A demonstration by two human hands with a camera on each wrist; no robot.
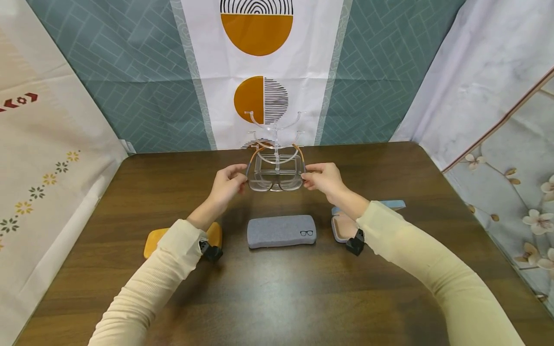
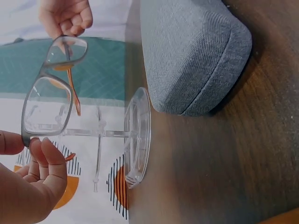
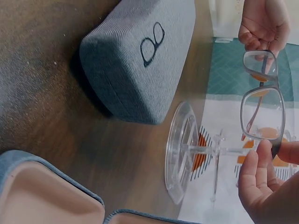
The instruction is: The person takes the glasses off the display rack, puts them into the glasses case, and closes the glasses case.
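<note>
A pair of glasses (image 1: 275, 182) with a grey front and orange-brown temple ends is held by both hands, lenses toward the wearer. My left hand (image 1: 227, 185) pinches the left hinge corner between thumb and fingers. At the opposite corner, my right hand (image 1: 322, 178) grips in the same way. The temples are unfolded and point back toward a clear tiered display stand (image 1: 276, 126), which the glasses overlap in the head view. In the left wrist view the stand's round base (image 2: 145, 123) rests on the table, with the glasses (image 2: 39, 77) up beside its arms.
A grey hard glasses case (image 1: 281, 231) lies closed in front of the stand. To the right, an open blue case (image 1: 393, 205) with pink lining (image 3: 56, 196) is partly behind the right forearm. A yellow case (image 1: 155, 242) sits under the left forearm. Curtains hang behind the table.
</note>
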